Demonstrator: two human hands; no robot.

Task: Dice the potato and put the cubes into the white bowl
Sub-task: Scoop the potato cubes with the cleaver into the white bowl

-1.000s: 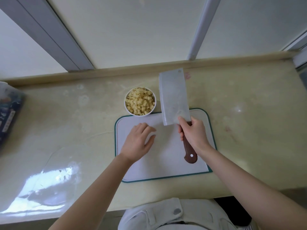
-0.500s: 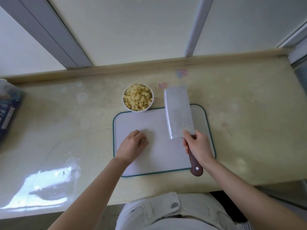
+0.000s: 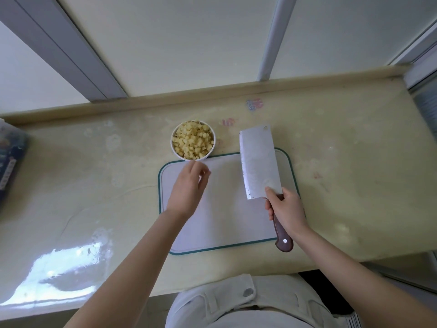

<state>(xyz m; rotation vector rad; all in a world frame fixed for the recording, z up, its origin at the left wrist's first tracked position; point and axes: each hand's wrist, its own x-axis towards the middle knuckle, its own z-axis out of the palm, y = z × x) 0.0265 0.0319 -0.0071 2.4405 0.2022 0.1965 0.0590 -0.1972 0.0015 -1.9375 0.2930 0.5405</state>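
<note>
The white bowl [image 3: 175, 151] stands just past the far left corner of the cutting board [image 3: 222, 209] and is heaped with yellow potato cubes [image 3: 192, 140]. My left hand [image 3: 186, 188] hovers over the board just below the bowl, fingers loosely apart and pointing at its rim; I see nothing held in it. My right hand [image 3: 285, 209] grips the brown handle of a cleaver [image 3: 259, 162]. The cleaver's broad blade lies nearly flat over the right part of the board, tip pointing away from me. I see no potato pieces on the board.
The pale counter [image 3: 94, 185] ends at a raised back ledge [image 3: 212, 93] under a window. A blue packet [image 3: 9, 159] lies at the far left edge. Coloured marks [image 3: 254, 104] sit on the counter behind the cleaver.
My left hand has moved from the middle of the board up toward the bowl and its fingers have spread. The cleaver came down from beside the bowl to lie over the board's right side.
</note>
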